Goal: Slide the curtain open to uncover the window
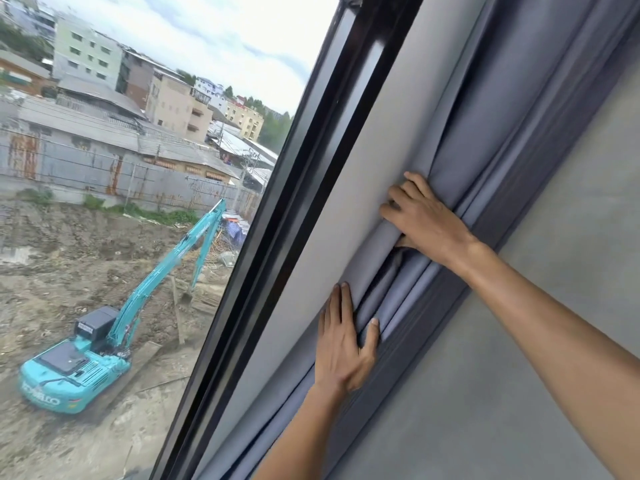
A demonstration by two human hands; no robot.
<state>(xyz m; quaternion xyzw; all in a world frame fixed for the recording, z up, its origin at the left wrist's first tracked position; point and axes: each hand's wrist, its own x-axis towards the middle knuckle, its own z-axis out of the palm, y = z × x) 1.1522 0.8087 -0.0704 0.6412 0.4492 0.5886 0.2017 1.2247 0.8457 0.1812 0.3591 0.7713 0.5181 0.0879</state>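
The grey-blue curtain (491,140) hangs bunched in folds at the right side of the window (138,168), against the wall. Its pale lining faces the glass beside the black frame. My right hand (426,220) grips a bundle of folds higher up, fingers curled over the fabric. My left hand (346,344) is lower, palm pressed on the pale edge with the thumb hooked around a fold. The glass to the left of the frame is uncovered.
A black window frame (311,188) runs diagonally through the view. A grey concrete wall (571,237) lies to the right of the curtain. Outside, below, a teal excavator (90,362) stands on a dirt site with buildings behind.
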